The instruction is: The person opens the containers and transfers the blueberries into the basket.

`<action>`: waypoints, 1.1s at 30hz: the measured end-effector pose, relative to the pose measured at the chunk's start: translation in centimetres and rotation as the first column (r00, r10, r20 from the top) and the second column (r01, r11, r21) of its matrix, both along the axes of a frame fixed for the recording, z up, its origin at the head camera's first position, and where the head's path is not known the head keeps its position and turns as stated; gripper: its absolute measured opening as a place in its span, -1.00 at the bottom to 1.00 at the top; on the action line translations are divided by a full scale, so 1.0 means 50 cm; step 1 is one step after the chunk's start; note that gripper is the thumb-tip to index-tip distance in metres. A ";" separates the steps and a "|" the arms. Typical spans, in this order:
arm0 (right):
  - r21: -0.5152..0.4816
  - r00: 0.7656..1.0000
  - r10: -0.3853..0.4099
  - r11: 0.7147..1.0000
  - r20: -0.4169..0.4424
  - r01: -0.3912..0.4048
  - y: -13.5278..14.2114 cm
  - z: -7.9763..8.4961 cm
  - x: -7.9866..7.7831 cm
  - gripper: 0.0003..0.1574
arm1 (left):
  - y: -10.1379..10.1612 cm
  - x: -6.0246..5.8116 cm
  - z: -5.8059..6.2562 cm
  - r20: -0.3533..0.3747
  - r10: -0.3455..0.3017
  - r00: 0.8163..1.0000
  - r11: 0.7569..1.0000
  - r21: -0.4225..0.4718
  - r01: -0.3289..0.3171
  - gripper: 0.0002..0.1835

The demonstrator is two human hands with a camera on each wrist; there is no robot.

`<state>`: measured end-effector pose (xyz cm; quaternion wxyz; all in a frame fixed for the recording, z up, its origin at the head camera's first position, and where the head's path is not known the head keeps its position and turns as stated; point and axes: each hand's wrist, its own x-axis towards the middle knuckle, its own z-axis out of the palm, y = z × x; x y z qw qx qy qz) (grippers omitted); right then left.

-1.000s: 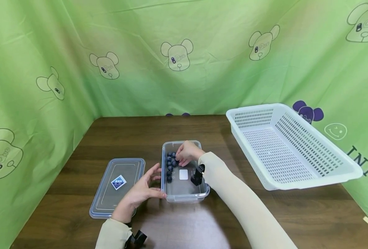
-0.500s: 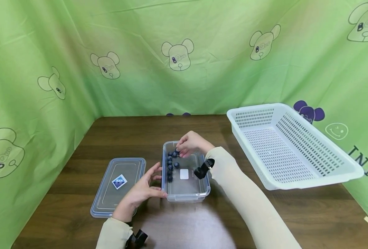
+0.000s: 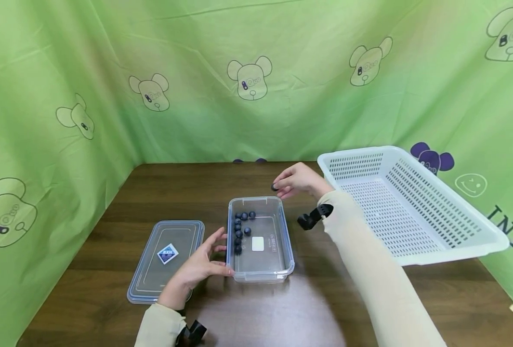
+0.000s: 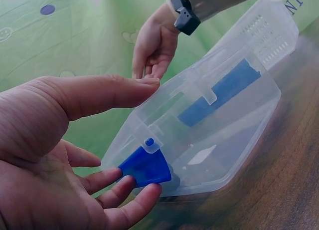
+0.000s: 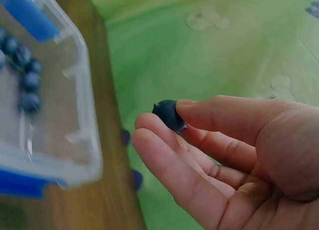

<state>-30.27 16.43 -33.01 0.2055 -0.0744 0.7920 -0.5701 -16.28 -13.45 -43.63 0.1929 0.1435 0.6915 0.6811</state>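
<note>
Beyond the back rim of the clear plastic container (image 3: 262,278), my right hand (image 3: 297,180) pinches a blueberry (image 5: 168,114) between thumb and fingertips. Several blueberries (image 3: 244,216) lie inside, lined along the left wall and part of the back; one sits a little inward. My left hand (image 3: 201,268) rests against the container's left side. Its thumb lies along the rim at the near corner, and in the left wrist view its loosely bent fingers touch the blue latch (image 4: 147,167).
The container's blue-edged lid (image 3: 152,274) with a diamond label lies flat left of it. A white perforated basket (image 3: 347,212) stands at the right, beside my right forearm. Behind the wooden table (image 3: 187,188) hangs a green printed curtain (image 3: 195,120).
My right hand has lifted a blueberry from the container and carried it up and to the right, past the back rim. The left hand has stayed at the container's side.
</note>
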 end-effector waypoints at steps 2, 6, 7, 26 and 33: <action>-0.009 1.000 -0.014 1.000 -0.003 0.014 0.023 0.008 -0.004 -0.62 | -0.001 -0.001 -0.001 -0.001 -0.001 1.000 1.000 0.002 0.001 0.19; -0.029 0.999 -0.035 0.999 -0.003 0.035 0.073 0.026 -0.007 -0.58 | -0.001 -0.002 -0.002 0.003 -0.005 1.000 1.000 0.005 0.005 0.19; -0.029 0.999 -0.036 0.999 -0.008 0.036 0.087 0.030 -0.008 -0.57 | 0.000 -0.002 -0.002 0.005 -0.006 1.000 1.000 0.006 0.006 0.19; -0.258 0.976 -0.156 0.947 0.152 0.191 0.361 0.034 -0.001 -0.55 | -0.002 -0.001 -0.002 -0.004 -0.006 1.000 1.000 0.013 0.006 0.20; -0.238 0.948 -0.184 0.939 0.261 0.248 0.410 -0.010 -0.001 -0.59 | -0.003 -0.002 -0.003 0.017 -0.002 1.000 1.000 0.019 0.002 0.19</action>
